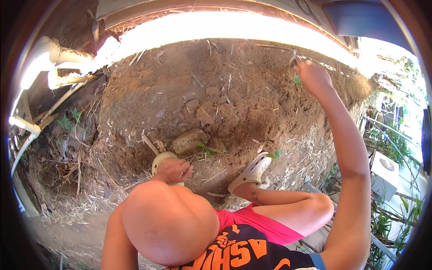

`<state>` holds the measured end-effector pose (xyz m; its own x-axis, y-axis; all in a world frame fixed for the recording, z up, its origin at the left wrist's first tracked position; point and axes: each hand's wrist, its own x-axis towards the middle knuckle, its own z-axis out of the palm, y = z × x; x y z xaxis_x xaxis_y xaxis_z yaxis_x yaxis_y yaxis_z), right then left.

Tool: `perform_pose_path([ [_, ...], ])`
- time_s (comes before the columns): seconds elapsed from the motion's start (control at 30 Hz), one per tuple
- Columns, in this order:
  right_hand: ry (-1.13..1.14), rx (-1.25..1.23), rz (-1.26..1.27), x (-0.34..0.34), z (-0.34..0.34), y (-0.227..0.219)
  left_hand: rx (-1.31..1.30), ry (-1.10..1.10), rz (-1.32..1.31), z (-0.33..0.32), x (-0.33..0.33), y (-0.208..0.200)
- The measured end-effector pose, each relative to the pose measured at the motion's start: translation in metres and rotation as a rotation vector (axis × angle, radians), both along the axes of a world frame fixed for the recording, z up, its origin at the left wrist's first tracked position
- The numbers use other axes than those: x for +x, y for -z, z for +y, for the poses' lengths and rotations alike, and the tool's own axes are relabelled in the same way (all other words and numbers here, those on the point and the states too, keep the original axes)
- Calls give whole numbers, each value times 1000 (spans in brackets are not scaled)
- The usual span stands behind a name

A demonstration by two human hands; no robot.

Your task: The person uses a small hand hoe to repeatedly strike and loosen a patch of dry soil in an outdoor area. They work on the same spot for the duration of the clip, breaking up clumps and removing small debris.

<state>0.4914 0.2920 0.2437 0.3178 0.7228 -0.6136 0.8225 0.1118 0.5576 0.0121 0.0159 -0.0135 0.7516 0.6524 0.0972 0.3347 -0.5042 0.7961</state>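
Observation:
At the upper right, my right hand [312, 77] is closed around a dark-handled tool [294, 61] with a short metallic part showing at its top; its kind is too small to tell. This arm stretches out over the bare brown soil [252, 90]. My left hand [173, 171] hangs in front of my bent knee, over the left cream clog [163, 158], its fingers curled in with nothing visible in them. A cream clog [252, 172] on my right foot stands on the soil. Between the hands lie a large stone [190, 141] and a small green plant [208, 150].
Pale pipes [63, 81] run along the left side. A brightly lit strip [225, 31] borders the soil at the far side. Dry straw [76, 207] lies at lower left. A white outdoor unit [384, 173] and green plants [405, 216] are at the right.

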Motion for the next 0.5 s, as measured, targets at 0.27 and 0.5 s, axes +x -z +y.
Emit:
perform_pose_path([
  [0.27,-303,106,105,-12,55,93,-11,20,13,1,10,-2],
  [0.5,-281,-51,62,-21,58,73,14,-20,-41,7,7,-1],
])
